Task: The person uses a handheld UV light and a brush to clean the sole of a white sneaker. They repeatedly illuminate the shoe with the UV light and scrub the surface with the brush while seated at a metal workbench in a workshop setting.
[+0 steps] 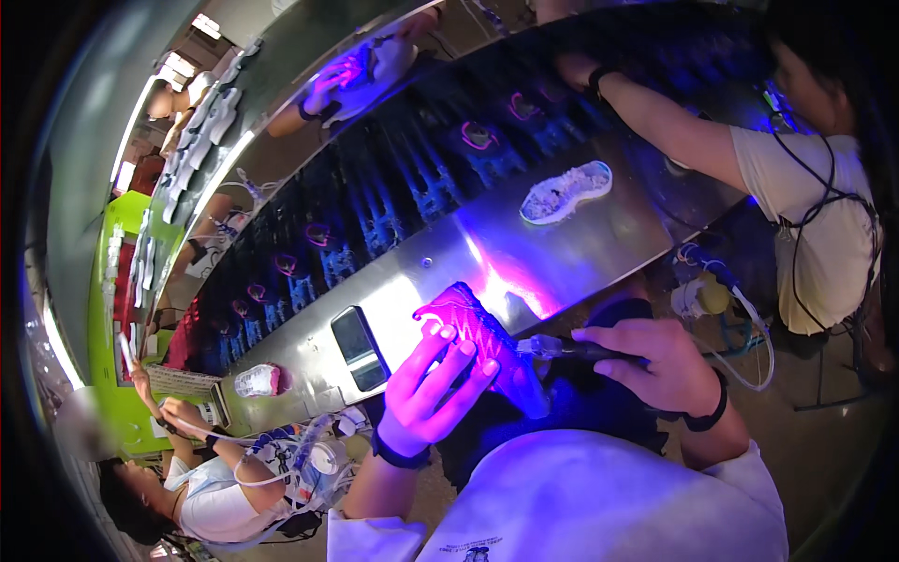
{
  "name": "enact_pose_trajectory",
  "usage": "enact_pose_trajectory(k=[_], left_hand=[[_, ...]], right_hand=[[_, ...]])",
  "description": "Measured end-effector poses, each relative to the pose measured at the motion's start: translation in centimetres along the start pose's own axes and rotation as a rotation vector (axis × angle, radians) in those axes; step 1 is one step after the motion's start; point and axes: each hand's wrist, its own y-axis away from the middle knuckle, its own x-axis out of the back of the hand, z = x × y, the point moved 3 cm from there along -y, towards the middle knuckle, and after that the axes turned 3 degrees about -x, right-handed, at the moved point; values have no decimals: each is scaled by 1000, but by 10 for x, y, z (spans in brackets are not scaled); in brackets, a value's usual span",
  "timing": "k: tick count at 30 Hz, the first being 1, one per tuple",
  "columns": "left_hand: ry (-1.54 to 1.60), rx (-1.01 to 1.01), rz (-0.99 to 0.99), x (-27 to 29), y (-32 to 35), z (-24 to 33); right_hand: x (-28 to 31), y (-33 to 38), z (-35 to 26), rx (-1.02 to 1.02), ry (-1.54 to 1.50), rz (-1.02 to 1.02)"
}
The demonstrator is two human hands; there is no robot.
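Observation:
My left hand [426,398] grips a shoe upper [517,379] in front of my body. Violet light falls on it, and pink lines glow along its side. In my right hand [670,365] is a brush [543,347] with a dark handle, its pale bristles pointing left at the upper. The bristle tip is at the upper's right edge; whether it touches I cannot tell. Dark bands circle both my wrists. Beyond my left hand, a phone [359,347] with a dark screen lies on the metal table [412,272].
Farther along the table rests a white shoe sole [567,192]; another sole [262,379] is at the left. A dark conveyor [375,201] with several glowing pink outlines runs behind. Co-workers sit at right [815,206] and lower left [225,496]. A tube [763,365] and cables hang at right.

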Motion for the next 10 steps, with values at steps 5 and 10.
enact_pose_trajectory(k=[5,10], left_hand=[[317,372,-31,-15,-3,-19],[744,917,-204,-52,26,-125]], right_hand=[[-16,-5,26,-91,-188,-44],[-23,-15,69,-220,-343,44]])
